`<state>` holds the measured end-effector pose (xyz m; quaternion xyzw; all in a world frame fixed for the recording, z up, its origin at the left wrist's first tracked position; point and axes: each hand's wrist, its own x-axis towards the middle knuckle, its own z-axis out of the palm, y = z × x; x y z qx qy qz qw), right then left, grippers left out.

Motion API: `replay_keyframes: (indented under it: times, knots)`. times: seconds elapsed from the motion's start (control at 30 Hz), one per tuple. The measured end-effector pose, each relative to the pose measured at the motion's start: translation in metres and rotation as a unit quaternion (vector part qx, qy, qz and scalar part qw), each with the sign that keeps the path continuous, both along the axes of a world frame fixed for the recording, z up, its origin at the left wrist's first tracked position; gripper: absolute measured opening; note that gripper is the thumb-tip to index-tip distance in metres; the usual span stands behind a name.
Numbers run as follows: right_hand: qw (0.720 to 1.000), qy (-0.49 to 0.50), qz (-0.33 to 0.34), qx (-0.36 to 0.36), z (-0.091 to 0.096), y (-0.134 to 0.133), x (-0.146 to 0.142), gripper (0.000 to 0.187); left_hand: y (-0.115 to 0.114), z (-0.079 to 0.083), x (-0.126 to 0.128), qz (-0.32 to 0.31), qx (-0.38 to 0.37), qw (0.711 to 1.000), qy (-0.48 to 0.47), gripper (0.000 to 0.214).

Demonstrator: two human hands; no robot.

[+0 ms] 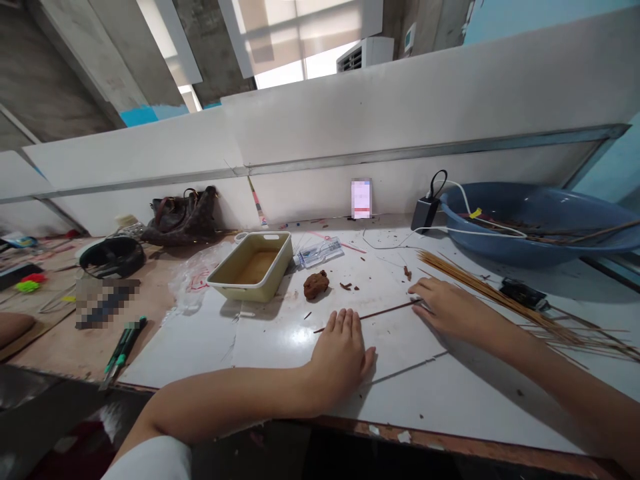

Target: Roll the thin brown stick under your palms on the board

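My left hand [343,352] lies flat on the white table [280,347], fingers stretched out together, fingertips at a thin brown-coated stick [385,311]. My right hand [445,305] also rests flat, its fingers over the stick's right end. A lump of brown paste [316,284] sits just beyond the stick, with small crumbs of it scattered nearby. A bundle of several bare thin sticks [500,300] lies to the right of my right hand.
A yellow tray [253,268] stands at centre left. A blue basin [535,223] with sticks sits at back right, beside a charger [425,213] and white cable. A phone [361,198] leans on the wall. A handbag [183,215], black bowl [113,257] and green pens [125,341] lie left.
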<state>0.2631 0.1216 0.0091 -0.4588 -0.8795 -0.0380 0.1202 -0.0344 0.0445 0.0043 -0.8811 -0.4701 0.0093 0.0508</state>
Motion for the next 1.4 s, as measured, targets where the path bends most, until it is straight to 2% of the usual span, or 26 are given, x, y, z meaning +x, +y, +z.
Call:
replay_keyframes:
  times: [0.07,0.17,0.3,0.43,0.63,0.87,1.03,1.27,1.4]
  knots:
    - [0.999,0.011,0.045,-0.011,-0.002,-0.012,-0.015,0.037,-0.001,-0.002,-0.001,0.003,-0.002,1.000,-0.004,0.077]
    - [0.993,0.014,0.112,-0.034,-0.021,-0.032,-0.036,0.063,-0.006,-0.003,-0.002,-0.016,0.006,1.000,-0.014,0.077]
    - [0.993,0.009,0.109,-0.050,-0.050,-0.055,-0.050,0.083,-0.020,-0.007,-0.003,-0.058,0.006,0.998,-0.021,0.074]
    - [0.995,0.011,0.100,-0.022,-0.058,-0.059,-0.054,0.084,-0.023,-0.010,-0.001,-0.054,0.017,0.998,-0.018,0.074]
    - [0.995,0.015,0.090,-0.026,-0.050,-0.037,-0.056,0.077,-0.001,-0.004,0.001,0.000,-0.007,1.000,-0.005,0.076]
    - [0.995,0.009,0.100,0.017,-0.059,-0.040,-0.055,0.079,-0.011,-0.018,-0.001,-0.023,0.024,0.999,-0.006,0.078]
    - [0.997,0.006,0.081,-0.012,-0.051,-0.024,-0.057,0.074,0.009,-0.010,-0.001,0.017,0.012,1.000,0.004,0.077]
    - [0.996,0.006,0.087,-0.012,-0.060,-0.033,-0.048,0.074,-0.011,-0.016,-0.005,-0.034,0.053,0.998,0.032,0.080]
    - [0.997,0.007,0.072,-0.022,-0.053,-0.024,-0.051,0.075,0.003,-0.015,-0.005,0.008,0.038,0.999,0.029,0.078]
